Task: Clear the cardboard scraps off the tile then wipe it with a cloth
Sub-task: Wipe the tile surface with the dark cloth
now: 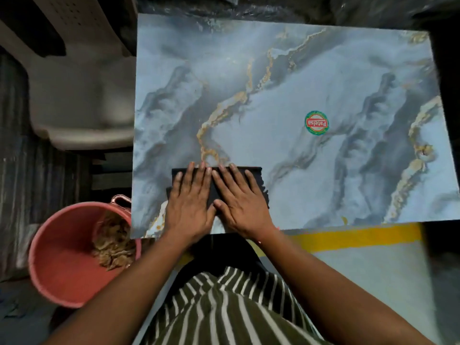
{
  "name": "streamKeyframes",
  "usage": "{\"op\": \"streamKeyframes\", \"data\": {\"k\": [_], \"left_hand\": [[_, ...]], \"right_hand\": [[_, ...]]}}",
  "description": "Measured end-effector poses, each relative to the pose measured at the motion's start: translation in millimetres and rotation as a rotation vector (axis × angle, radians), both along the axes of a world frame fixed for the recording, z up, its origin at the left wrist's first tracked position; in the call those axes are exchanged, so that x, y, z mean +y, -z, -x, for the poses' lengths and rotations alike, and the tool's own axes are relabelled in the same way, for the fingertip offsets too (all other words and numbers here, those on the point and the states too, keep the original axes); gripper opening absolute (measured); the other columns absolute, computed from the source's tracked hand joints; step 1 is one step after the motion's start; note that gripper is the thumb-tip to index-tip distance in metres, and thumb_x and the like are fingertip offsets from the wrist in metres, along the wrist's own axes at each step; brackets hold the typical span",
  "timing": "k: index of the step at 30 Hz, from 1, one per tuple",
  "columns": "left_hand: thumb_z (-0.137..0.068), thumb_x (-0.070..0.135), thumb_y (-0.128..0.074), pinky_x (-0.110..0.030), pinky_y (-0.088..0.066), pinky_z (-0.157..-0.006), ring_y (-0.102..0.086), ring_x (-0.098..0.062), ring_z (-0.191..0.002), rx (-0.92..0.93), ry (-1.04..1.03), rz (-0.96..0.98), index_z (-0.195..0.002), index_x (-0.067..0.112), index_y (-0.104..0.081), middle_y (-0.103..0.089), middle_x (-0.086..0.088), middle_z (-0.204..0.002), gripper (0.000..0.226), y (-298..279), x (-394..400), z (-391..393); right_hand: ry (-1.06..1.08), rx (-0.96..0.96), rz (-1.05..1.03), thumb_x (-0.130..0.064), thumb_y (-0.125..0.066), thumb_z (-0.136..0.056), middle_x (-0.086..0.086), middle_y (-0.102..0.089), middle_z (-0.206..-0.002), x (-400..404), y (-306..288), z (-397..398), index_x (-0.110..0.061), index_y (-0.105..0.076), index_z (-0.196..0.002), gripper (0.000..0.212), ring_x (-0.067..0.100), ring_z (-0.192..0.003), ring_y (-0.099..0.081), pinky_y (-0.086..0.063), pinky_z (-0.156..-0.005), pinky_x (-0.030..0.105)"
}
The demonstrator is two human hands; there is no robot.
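A large blue-grey marbled tile [286, 78] with gold veins lies flat in front of me. A black cloth [256, 176] is spread on its near edge. My left hand [190, 200] and my right hand [241, 197] lie side by side, palms down and fingers straight, pressing on the cloth. A round green and red sticker [316, 123] sits on the tile to the right of the middle. Brown cardboard scraps [113, 242] lie inside a pink bucket [62, 265] at the tile's near left corner. No scraps show on the tile.
A pale plastic chair [84, 100] stands to the left of the tile. A yellow stripe [361, 236] runs along the grey surface below the tile's near edge. Dark plastic sheeting [273, 6] lies beyond the far edge.
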State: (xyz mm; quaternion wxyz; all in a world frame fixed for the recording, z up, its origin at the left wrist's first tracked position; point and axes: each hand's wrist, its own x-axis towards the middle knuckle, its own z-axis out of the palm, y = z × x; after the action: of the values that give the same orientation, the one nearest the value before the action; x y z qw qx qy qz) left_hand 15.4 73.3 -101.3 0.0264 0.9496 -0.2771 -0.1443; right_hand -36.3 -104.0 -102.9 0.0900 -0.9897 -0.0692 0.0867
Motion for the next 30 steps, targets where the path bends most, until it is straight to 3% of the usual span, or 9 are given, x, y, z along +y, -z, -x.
{"op": "streamKeyframes", "data": {"k": [7, 15, 25, 30], "left_hand": [[-0.102, 0.057, -0.022, -0.054, -0.01, -0.129, 0.012, -0.028, -0.16, 0.031, 0.006, -0.016, -0.165, 0.012, -0.001, 0.012, -0.008, -0.174, 0.08, -3, 4, 71], [-0.102, 0.057, -0.019, -0.054, -0.013, -0.128, 0.01, -0.027, -0.161, 0.052, 0.042, 0.006, -0.166, 0.012, -0.002, 0.01, -0.008, -0.174, 0.08, -1, -6, 64], [-0.098, 0.061, -0.009, -0.048, 0.007, -0.129, 0.024, -0.021, -0.157, 0.086, 0.074, 0.002, -0.164, 0.018, 0.01, 0.02, 0.0, -0.172, 0.081, 6, -93, -69], [-0.095, 0.061, -0.008, -0.046, 0.008, -0.129, 0.016, -0.021, -0.159, 0.084, 0.063, -0.005, -0.166, 0.019, 0.004, 0.012, 0.0, -0.174, 0.084, 9, -142, -160]], "right_hand": [[0.024, 0.053, 0.015, -0.05, -0.025, -0.111, -0.003, 0.003, -0.177, 5, -7, 73, -0.023, -0.005, -0.169, 0.067, 0.019, -0.163, 0.004, -0.015, -0.13, 0.052], [0.057, 0.051, 0.012, -0.052, -0.022, -0.111, -0.006, 0.004, -0.176, -5, -8, 72, -0.025, -0.003, -0.169, 0.066, 0.017, -0.163, 0.007, -0.011, -0.131, 0.049], [0.123, -0.017, 0.032, -0.053, -0.019, -0.11, -0.004, -0.012, -0.176, -89, 8, -50, -0.026, -0.016, -0.168, 0.064, 0.018, -0.163, -0.006, -0.016, -0.129, 0.05], [0.123, -0.046, 0.031, -0.054, -0.02, -0.109, -0.004, -0.021, -0.174, -136, 10, -140, -0.027, -0.022, -0.167, 0.065, 0.02, -0.162, -0.014, -0.015, -0.129, 0.048]]}}
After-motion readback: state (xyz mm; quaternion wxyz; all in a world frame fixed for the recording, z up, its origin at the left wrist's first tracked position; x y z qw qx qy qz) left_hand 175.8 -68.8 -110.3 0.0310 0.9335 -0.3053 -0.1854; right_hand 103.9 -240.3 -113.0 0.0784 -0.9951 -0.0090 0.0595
